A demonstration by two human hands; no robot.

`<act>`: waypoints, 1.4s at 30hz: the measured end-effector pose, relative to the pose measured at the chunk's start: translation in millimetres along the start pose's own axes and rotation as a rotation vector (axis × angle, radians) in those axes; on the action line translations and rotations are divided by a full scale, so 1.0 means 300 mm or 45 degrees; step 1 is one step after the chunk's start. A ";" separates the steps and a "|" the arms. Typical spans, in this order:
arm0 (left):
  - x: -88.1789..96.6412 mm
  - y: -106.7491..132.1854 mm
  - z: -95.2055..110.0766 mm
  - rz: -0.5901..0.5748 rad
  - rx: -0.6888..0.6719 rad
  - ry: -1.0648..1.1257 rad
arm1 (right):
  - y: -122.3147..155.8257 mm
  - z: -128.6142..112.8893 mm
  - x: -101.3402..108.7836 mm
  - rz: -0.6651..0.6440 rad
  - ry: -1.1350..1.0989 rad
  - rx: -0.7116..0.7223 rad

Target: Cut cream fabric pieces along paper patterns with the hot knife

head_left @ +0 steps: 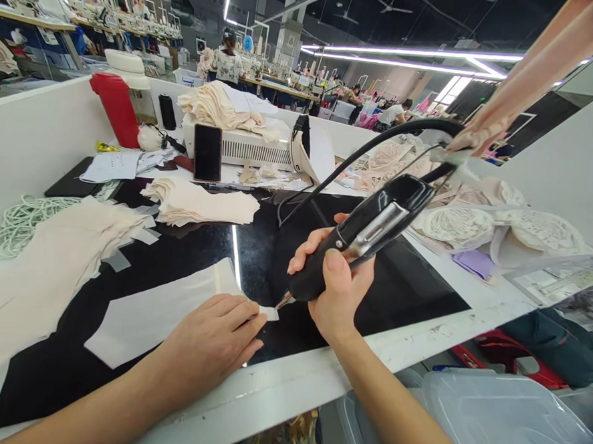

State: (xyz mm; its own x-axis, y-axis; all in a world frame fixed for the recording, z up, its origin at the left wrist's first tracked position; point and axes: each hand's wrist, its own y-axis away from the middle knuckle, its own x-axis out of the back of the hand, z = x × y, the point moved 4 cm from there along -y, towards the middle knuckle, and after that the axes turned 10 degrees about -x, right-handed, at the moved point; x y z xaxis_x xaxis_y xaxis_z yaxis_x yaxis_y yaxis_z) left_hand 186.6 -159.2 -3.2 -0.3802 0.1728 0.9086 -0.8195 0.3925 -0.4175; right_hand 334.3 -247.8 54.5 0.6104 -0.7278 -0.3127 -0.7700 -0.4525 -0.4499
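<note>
My right hand (340,285) is wrapped round a black corded handheld tool (366,236) with a silver panel along its body. The tool tilts down to the left, and its pointed metal tip (285,300) is at the end of a narrow white strip (269,312). My left hand (219,331) has its fingers pressed together on that strip, close to the tip. A pale, flat fabric piece (165,308) lies beside and partly behind my left hand on the glossy black work surface (397,288). Whether tip and strip touch is too small to tell.
Stacked cream fabric pieces (202,203) and a larger cream pile (47,267) lie to the left. A phone (207,153) leans against a white vented box (255,149). Lace bra cups (542,230) lie at right. The tool's black cable (350,168) arches behind it.
</note>
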 end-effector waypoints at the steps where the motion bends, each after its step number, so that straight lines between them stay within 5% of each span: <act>1: 0.000 0.000 0.000 0.001 0.000 0.001 | 0.000 0.000 0.000 0.001 0.011 0.003; 42: 0.020 0.050 -0.047 0.050 -0.004 0.184 | 0.020 -0.035 0.025 0.054 -0.036 -0.017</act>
State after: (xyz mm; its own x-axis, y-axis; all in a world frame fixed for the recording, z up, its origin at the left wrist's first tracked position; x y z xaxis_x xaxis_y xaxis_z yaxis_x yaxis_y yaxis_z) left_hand 178.1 -139.5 -3.9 -0.3464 0.3163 0.8832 -0.8038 0.3854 -0.4532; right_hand 332.4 -261.3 58.3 0.5819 -0.7318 -0.3547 -0.7976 -0.4286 -0.4244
